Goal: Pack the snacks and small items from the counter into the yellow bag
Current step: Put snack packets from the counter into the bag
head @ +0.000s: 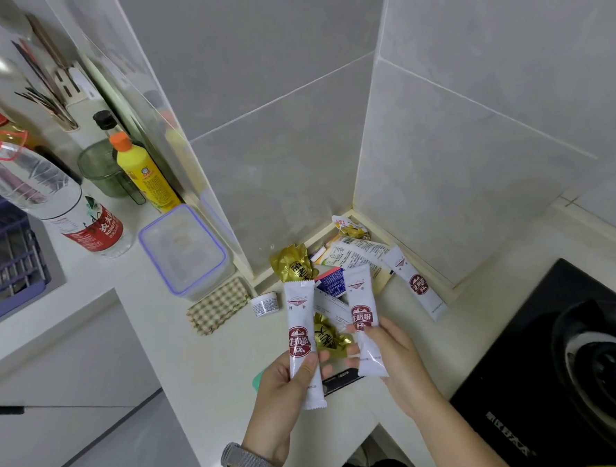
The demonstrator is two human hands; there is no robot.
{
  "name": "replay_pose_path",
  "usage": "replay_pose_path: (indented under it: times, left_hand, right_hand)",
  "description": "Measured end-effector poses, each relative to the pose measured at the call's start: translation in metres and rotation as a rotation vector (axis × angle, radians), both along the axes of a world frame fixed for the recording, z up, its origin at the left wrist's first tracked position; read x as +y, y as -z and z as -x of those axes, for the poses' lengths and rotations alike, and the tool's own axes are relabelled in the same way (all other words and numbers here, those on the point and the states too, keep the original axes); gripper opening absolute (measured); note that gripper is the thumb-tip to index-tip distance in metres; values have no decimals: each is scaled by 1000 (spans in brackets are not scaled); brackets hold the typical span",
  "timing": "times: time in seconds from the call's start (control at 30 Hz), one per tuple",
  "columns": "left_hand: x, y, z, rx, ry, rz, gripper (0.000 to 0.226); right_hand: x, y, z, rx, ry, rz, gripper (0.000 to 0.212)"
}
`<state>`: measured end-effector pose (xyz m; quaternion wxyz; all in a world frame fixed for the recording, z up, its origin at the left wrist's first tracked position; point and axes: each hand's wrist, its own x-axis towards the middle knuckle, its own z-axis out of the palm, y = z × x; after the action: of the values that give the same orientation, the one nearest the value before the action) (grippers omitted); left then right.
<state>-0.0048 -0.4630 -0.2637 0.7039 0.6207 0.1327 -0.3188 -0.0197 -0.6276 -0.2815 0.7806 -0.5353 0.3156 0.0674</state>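
Observation:
My left hand [284,397] grips a white milk-powder stick sachet [300,327] upright above the counter. My right hand [397,357] holds a second white sachet [363,313] beside it. Between them, on the counter, lies a gold-wrapped snack [329,336]. A third white sachet [416,284] lies near the wall corner, with another gold-wrapped snack [292,265], a blue-and-white packet [331,280], paper-like packets [358,253] and a small white jar [265,303]. A yellow bag is not in sight.
A clear lidded food box [183,248] and a checked cloth [219,305] sit left of the snacks. Farther left stand a water bottle [63,201], a yellow bottle [144,171] and a purple dish rack [1,259]. A black gas hob [577,354] fills the right.

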Motion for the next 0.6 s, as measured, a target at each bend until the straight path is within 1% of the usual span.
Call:
replay_pose_path:
  times: [0.03,0.13,0.23,0.3,0.4,0.53,0.6]
  left_hand:
    - [-1,-1,1,6,-1,16,22]
    - [-2,0,1,-6,-15,-5,26]
    - [-2,-2,1,-17,-12,-15,22]
    - [-3,-4,3,-24,7,-17,20]
    - [-2,-7,5,-54,25,-32,19]
    - [-4,-15,10,-73,81,-7,26]
    - [-5,-18,11,-60,91,16,24]
  right_hand:
    - [3,-4,2,-33,-13,-23,19]
    - [13,-12,8,-72,-58,1,21]
    - [19,-14,13,-72,-69,-1,23]
    - [22,-17,14,-80,-74,1,28]
    - [27,-19,16,-108,-33,-81,38]
    - [35,-23,18,-127,10,-227,38]
    - [39,-23,18,-108,33,-262,40]
